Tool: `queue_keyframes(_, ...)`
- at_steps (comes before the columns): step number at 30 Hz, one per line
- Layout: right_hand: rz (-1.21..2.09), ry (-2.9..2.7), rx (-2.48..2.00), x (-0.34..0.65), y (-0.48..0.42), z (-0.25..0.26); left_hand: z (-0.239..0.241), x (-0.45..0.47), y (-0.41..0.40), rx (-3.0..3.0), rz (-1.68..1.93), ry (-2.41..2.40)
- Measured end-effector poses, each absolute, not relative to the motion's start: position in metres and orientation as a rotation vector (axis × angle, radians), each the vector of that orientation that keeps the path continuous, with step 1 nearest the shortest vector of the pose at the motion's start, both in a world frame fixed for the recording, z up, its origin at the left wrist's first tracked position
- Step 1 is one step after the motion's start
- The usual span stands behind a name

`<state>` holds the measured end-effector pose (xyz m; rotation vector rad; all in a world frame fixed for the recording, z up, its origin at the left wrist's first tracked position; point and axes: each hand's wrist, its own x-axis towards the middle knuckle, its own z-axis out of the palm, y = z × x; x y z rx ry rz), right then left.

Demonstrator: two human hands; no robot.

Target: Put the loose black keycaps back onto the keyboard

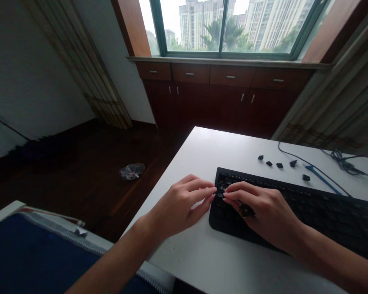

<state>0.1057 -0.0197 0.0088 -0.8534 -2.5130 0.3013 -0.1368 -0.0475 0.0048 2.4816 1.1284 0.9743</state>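
Observation:
A black keyboard [306,208] lies on the white table. At its left edge, my left hand [187,200] reaches in with its fingers extended and slightly curved, the tips touching the edge by the keys. My right hand [263,208] is above the keyboard's left end, thumb and fingertips drawn together at a key there. What sits between those fingertips is too small to make out. Under the right palm shows a small dark object [247,210], partly hidden by the fingers. Behind the keyboard lie several loose black keycaps [279,165].
A blue strip-like tool [323,179] and a black cable [313,163] lie behind the keyboard. The white table [184,249] ends at the left, above a dark floor with a clear plastic bag [131,171]. Blue fabric [43,257] is at lower left.

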Motion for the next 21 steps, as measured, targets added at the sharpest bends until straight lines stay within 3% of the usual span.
queue_keyframes(10,0.302,-2.556,-0.951,0.099,-0.022,0.022,0.003,-0.136,-0.048,2.546,0.911,1.096)
queue_keyframes(17,1.145,-1.715,-0.76,0.07,-0.022,0.066,0.007,-0.137,-0.047,2.409,1.138,1.306)
queue_keyframes(21,1.346,-1.42,-0.461,0.042,-0.014,0.063,0.008,-0.139,-0.046,2.323,1.168,1.447)
